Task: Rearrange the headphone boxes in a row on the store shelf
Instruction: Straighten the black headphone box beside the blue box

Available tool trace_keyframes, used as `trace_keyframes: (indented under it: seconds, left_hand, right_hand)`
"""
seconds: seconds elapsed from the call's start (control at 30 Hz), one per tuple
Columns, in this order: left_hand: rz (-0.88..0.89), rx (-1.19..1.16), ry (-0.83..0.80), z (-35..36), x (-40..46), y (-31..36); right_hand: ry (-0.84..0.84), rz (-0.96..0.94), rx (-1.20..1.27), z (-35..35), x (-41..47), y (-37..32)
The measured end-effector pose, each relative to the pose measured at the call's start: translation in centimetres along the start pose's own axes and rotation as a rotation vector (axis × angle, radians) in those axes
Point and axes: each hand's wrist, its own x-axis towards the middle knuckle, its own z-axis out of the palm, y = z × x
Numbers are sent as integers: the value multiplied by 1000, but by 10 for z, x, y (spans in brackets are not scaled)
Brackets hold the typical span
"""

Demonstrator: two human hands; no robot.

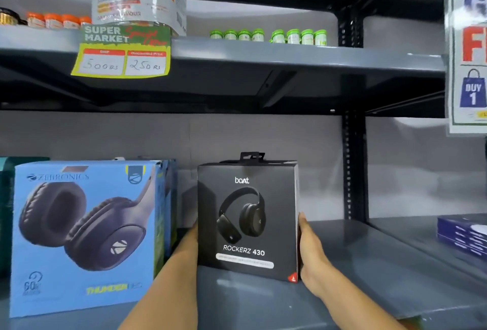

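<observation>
A black boAt Rockerz 430 headphone box (247,220) stands upright on the grey metal shelf (355,271), near its middle. My left hand (191,240) presses against the box's left side, mostly hidden behind it. My right hand (309,250) lies flat against the box's right side, fingers pointing back. To the left stands a larger blue Zebronics headphone box (84,237), with a gap between the two. More blue boxes (170,192) show behind it.
A stack of dark blue flat packs (463,234) lies on the neighbouring shelf at right, past a black upright post (353,166). The upper shelf (290,55) carries a price tag, a Frofizz bottle and small green- and orange-capped jars. A promo sign (469,44) hangs at far right.
</observation>
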Motion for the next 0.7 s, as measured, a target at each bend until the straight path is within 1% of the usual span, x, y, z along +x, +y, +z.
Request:
trace_keyframes:
  seconds: [0.03,0.07,0.1,0.17,0.2,0.27,0.4,0.5,0.6,0.7]
  left_hand:
    - [-64,16,14,-1,-5,0]
    - [-184,3,88,-5,-11,3]
    - [-212,-33,189,-10,-18,1]
    - [-255,-56,181,-18,-32,0]
    - [-262,-67,190,-18,-33,-1]
    - [-302,-38,273,-14,-44,5]
    - [-324,-86,312,-12,-65,12]
    - [-357,-174,350,-11,-81,13]
    - [-373,-240,379,-11,-87,10]
    - [-411,-224,380,-6,-90,18]
  right_hand:
    - [-10,9,11,0,2,0]
    - [-17,13,24,1,2,-2]
    - [-22,14,32,1,1,-2]
    - [-16,18,42,0,1,-4]
    - [-13,23,46,0,-1,-4]
    - [-12,12,35,-3,-4,-6]
    - [-85,13,24,-4,-15,-9]
    - [-124,25,2,-9,-19,-9]
    - [-128,6,-16,-15,-22,-9]
    - [-105,-27,-14,-18,-25,-7]
